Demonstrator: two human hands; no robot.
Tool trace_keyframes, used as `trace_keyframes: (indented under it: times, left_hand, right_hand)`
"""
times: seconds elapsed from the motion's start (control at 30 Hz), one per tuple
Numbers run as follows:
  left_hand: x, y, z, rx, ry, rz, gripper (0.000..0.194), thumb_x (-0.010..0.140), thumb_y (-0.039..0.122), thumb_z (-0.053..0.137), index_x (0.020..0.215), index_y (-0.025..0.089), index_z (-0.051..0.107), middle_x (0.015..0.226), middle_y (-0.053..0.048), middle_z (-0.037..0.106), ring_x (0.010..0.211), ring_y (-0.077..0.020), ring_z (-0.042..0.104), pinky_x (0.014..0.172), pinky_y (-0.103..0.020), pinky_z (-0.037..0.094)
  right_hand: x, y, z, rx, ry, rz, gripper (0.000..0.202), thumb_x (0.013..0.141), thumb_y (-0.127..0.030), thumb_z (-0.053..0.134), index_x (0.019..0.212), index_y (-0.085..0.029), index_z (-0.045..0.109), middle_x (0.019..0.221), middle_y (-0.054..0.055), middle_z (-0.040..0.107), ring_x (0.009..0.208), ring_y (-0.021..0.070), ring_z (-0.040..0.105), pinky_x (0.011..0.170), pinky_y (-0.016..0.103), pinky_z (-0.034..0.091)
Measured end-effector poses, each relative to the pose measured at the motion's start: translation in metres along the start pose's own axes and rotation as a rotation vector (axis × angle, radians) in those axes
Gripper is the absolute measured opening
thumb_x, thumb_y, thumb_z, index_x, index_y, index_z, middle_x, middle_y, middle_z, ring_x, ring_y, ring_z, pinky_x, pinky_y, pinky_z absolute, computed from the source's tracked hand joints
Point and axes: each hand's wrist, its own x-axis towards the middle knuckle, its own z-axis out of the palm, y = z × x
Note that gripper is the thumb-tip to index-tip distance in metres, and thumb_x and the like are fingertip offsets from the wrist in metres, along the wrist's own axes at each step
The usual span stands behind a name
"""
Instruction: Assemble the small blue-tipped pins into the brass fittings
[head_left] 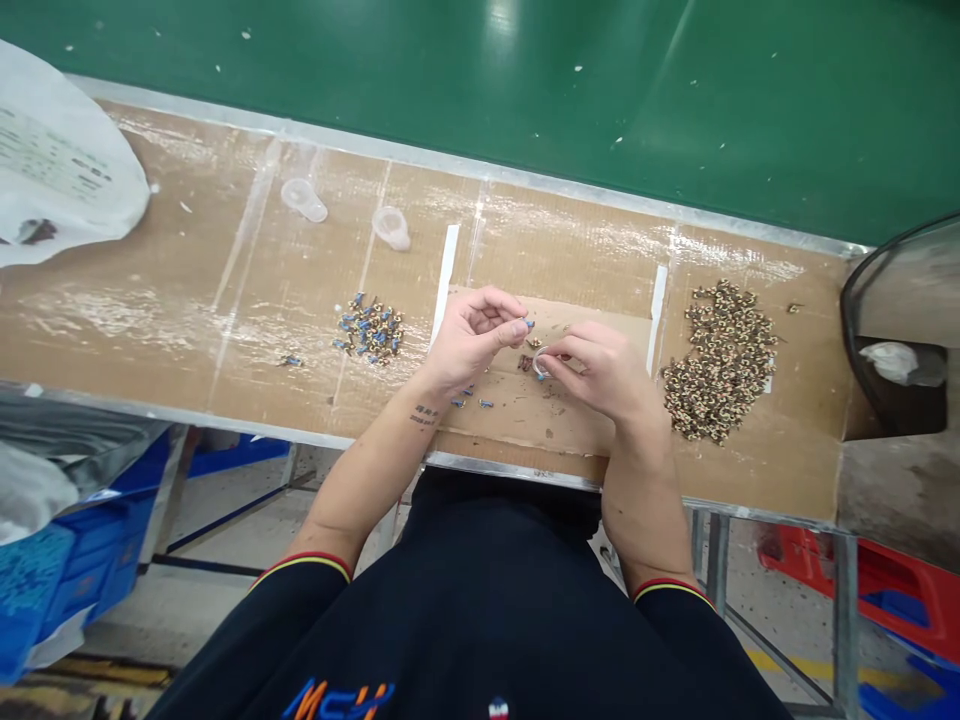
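My left hand (480,338) is closed in a pinch around a small blue-tipped metal part (529,325), whose blue end sticks out past the fingertips. Just to its right, my right hand (596,368) pinches a thin whitish ring-shaped piece (537,362), with a bit of blue at its lower end. Between and below the hands, several small brass and brown parts (526,362) lie on a cardboard sheet (577,425). A few loose blue-tipped parts (486,404) rest near my left wrist. Fingers hide much of both held pieces.
A pile of blue-tipped parts (373,330) sits left; a large heap of brass parts (720,370) lies right. Two clear plastic cups (391,228) stand behind. White strips (445,275) flank the cardboard. A white sack (67,160) is far left, with a green surface (480,90) beyond.
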Motion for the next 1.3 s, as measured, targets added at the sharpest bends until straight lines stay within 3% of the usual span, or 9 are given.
trace_keyframes:
  times: [0.27,0.37,0.43,0.57,0.67,0.73,0.9,1.1,1.3]
  left_hand:
    - [0.0,0.003,-0.001,-0.021,0.022,-0.056,0.038,0.065,0.044,0.098,0.084,0.02,0.075,0.073,0.002,0.074,0.066,-0.0087,0.069,0.065,-0.021,0.057]
    - [0.0,0.002,-0.001,-0.025,-0.004,-0.06,0.035,0.067,0.041,0.097,0.085,0.019,0.076,0.073,0.001,0.075,0.066,-0.0084,0.07,0.066,-0.02,0.058]
    - [-0.001,0.001,0.0,-0.016,-0.013,-0.067,0.035,0.067,0.041,0.097,0.085,0.019,0.077,0.073,0.001,0.076,0.067,-0.0091,0.071,0.066,-0.02,0.059]
    - [-0.002,-0.001,0.0,0.037,-0.025,-0.08,0.035,0.069,0.043,0.096,0.086,0.018,0.078,0.075,-0.001,0.077,0.07,-0.0117,0.074,0.066,-0.022,0.06]
    - [-0.005,-0.002,0.002,0.095,-0.056,-0.096,0.034,0.072,0.043,0.093,0.088,0.017,0.079,0.075,-0.003,0.077,0.068,-0.0129,0.074,0.066,-0.024,0.061]
    - [-0.007,-0.002,0.003,0.127,-0.082,-0.105,0.034,0.074,0.043,0.092,0.088,0.016,0.078,0.075,-0.004,0.077,0.067,-0.0133,0.073,0.065,-0.025,0.061]
    - [-0.008,-0.002,0.006,0.171,-0.124,-0.124,0.032,0.076,0.042,0.09,0.087,0.015,0.077,0.074,-0.004,0.077,0.067,-0.014,0.073,0.065,-0.026,0.062]
    - [-0.009,-0.004,0.005,0.158,-0.12,-0.147,0.029,0.076,0.039,0.091,0.087,0.016,0.076,0.074,-0.005,0.077,0.067,-0.0147,0.074,0.066,-0.026,0.063]
    - [-0.008,-0.003,0.006,0.123,-0.122,-0.158,0.03,0.074,0.04,0.091,0.086,0.016,0.078,0.073,-0.004,0.077,0.066,-0.0143,0.074,0.064,-0.025,0.062]
  right_hand:
    - [0.0,-0.002,-0.005,0.027,-0.014,-0.018,0.023,0.098,-0.028,0.064,0.078,-0.021,0.073,0.073,0.003,0.068,0.069,0.016,0.062,0.064,0.03,0.045]
    - [-0.001,-0.003,-0.011,0.09,0.059,-0.047,0.02,0.096,-0.025,0.067,0.077,-0.022,0.072,0.072,0.001,0.069,0.066,0.0147,0.062,0.061,0.029,0.046]
    - [-0.002,-0.004,-0.017,0.13,0.219,-0.053,0.016,0.094,-0.023,0.07,0.077,-0.022,0.071,0.072,0.0,0.071,0.064,0.0138,0.063,0.058,0.028,0.046]
    - [-0.002,-0.007,-0.026,0.167,0.704,-0.043,0.016,0.089,-0.019,0.076,0.076,-0.024,0.069,0.065,-0.004,0.066,0.055,0.0111,0.056,0.05,0.028,0.039]
    - [-0.001,-0.012,-0.025,0.22,0.887,-0.049,0.018,0.092,-0.026,0.075,0.076,-0.025,0.067,0.061,-0.006,0.06,0.05,0.011,0.049,0.049,0.031,0.036]
    - [0.0,-0.017,-0.021,0.222,0.891,-0.022,0.022,0.094,-0.033,0.072,0.074,-0.026,0.065,0.06,-0.005,0.058,0.051,0.012,0.049,0.049,0.032,0.037]
    - [-0.001,-0.025,-0.012,0.15,0.75,0.148,0.036,0.097,-0.054,0.062,0.072,-0.027,0.066,0.058,-0.001,0.056,0.053,0.015,0.049,0.052,0.035,0.042]
    - [-0.002,-0.025,-0.011,0.122,0.707,0.158,0.038,0.097,-0.053,0.06,0.071,-0.027,0.067,0.058,-0.001,0.057,0.051,0.0141,0.048,0.051,0.034,0.041]
    - [0.001,-0.025,-0.012,0.197,0.733,0.073,0.031,0.095,-0.044,0.067,0.07,-0.026,0.068,0.057,-0.002,0.059,0.049,0.0126,0.048,0.048,0.032,0.038]
